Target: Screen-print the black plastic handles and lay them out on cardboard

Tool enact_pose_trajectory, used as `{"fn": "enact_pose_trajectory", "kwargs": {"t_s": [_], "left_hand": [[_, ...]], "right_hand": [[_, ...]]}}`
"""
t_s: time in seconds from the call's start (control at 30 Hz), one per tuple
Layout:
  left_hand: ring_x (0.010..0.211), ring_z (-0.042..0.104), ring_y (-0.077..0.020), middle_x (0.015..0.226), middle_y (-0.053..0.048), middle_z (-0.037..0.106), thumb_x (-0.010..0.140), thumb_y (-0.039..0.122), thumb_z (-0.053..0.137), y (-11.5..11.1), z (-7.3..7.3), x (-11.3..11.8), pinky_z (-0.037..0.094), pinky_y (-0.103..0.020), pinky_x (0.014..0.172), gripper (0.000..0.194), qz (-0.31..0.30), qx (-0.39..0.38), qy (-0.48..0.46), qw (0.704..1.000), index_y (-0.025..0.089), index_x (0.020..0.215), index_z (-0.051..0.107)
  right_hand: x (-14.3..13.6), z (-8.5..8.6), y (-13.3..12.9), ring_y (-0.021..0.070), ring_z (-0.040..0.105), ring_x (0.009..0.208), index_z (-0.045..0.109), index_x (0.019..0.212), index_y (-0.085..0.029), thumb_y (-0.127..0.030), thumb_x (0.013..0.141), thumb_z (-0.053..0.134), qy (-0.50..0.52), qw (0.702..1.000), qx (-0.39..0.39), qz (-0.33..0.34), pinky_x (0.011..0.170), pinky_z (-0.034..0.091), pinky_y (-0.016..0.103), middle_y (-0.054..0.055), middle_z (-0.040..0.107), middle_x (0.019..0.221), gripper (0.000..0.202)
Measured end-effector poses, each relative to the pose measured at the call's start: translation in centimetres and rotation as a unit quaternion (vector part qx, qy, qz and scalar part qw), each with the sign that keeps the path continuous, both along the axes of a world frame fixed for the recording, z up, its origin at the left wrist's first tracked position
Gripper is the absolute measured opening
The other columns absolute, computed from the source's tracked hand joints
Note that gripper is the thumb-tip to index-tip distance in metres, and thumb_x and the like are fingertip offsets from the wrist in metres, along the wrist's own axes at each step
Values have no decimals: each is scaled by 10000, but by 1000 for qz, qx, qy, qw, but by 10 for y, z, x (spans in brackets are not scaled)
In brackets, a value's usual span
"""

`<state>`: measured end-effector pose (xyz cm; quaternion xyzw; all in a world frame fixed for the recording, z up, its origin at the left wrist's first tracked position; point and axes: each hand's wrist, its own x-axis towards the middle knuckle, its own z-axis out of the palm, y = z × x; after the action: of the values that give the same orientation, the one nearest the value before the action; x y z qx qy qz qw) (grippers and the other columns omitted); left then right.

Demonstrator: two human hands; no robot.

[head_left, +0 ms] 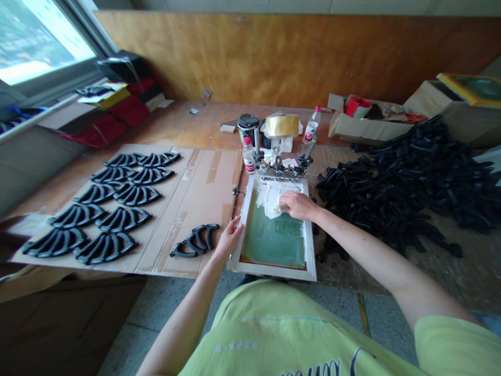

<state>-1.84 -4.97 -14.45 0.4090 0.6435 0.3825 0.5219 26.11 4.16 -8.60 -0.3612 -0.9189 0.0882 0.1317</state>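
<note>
A screen printing frame (pixel 312 250) with a pale border and green mesh (pixel 272 237) lies in front of me. White ink (pixel 263 194) is smeared over the far part of the mesh. My right hand (pixel 295 205) is closed over the mesh, gripping a squeegee (pixel 273 210) coated in white ink, its handle mostly covered by my fingers. At the frame's left border, my left hand (pixel 230 236) holds the edge. Left of that hand, a few curved black strips (pixel 195 240) lie on the cardboard (pixel 207 183). A metal hinge clamp (pixel 279 171) holds the frame's far end.
Fan-shaped groups of black strips (pixel 113 219) lie in rows at left. A big heap of black parts (pixel 391 193) covers the right side. Behind the clamp stand two bottles (pixel 311 126), an ink tub (pixel 248 125) and a yellow tape roll (pixel 282 126). An open carton (pixel 364 128) sits back right.
</note>
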Motion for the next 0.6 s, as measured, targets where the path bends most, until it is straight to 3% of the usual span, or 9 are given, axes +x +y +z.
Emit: {"fn": "enact_pose_trajectory", "kwargs": {"t_s": [0.1,0.2,0.27,0.33,0.47,0.53,0.6], "left_hand": [[704,647,-168,866,-35,710,739,520,673,-2,5,2,494,-244,612,667,-4,-8,-24,1000,203,1314,555],[697,643,-159,872,-40,709,756,537,652,-2,8,3,486,-234,599,694,-15,-13,-27,999,202,1348,515],[709,646,-165,879,-49,710,757,538,652,-3,12,4,493,-240,607,702,-16,-18,-26,999,191,1351,511],[719,650,-172,891,-55,714,753,530,662,-3,21,4,501,-251,616,719,-17,-21,-37,999,188,1364,497],[756,655,-176,939,-49,717,760,549,657,-3,56,1,496,-242,623,706,-22,-2,-44,999,218,1365,507],[726,649,-170,921,-44,715,794,601,590,2,77,0,481,-235,589,651,-22,14,-54,998,227,1326,550],[674,637,-162,871,-43,710,819,642,522,12,99,4,474,-239,561,618,-20,34,-83,996,211,1254,603]], "right_hand": [[-8,-13,-9,239,504,966,635,898,-157,-45,836,439,29,997,35,-56,810,415,337,99,611,912,234],[-8,-24,-26,243,499,1004,650,978,-150,-46,853,424,45,998,42,-15,873,424,362,110,620,957,279],[-7,-22,-24,233,521,987,653,1018,-164,-98,872,477,59,998,28,-2,874,434,353,93,633,960,238],[-10,-11,-6,223,551,958,636,1119,-189,-167,874,553,71,997,15,-36,845,448,335,74,649,988,259],[-11,24,52,217,598,869,483,1374,-275,-274,827,671,76,981,15,-177,785,459,325,48,668,1014,578],[5,35,72,213,610,822,471,1386,-272,-328,832,662,101,967,17,-232,775,461,330,40,678,962,589],[33,36,79,203,619,796,518,1334,-234,-349,878,582,154,944,21,-292,768,465,326,39,685,917,475]]}}
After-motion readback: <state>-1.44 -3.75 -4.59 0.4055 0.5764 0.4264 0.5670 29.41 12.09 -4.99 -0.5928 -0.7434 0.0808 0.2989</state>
